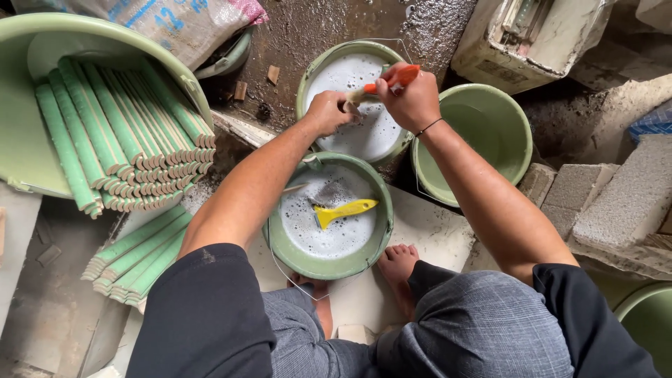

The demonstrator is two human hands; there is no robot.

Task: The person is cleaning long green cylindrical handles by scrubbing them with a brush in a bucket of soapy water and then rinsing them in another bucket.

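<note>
My right hand (414, 98) grips an orange-handled brush (392, 80) over a green bucket of foamy white liquid (318, 66). My left hand (327, 112) is closed at the brush's bristle end, apparently on a small item I cannot make out. Below them stands a second green bucket (276, 241) with foamy liquid, and a yellow scraper (344, 210) floats in it. My bare feet (397, 262) rest beside this bucket.
An empty green bucket (514, 133) stands to the right. A big green tub (21, 126) at left holds several stacked green trim tiles (119, 133); more lie below (136, 255). Grey concrete blocks (623, 203) sit at right, a sack (175, 21) at top.
</note>
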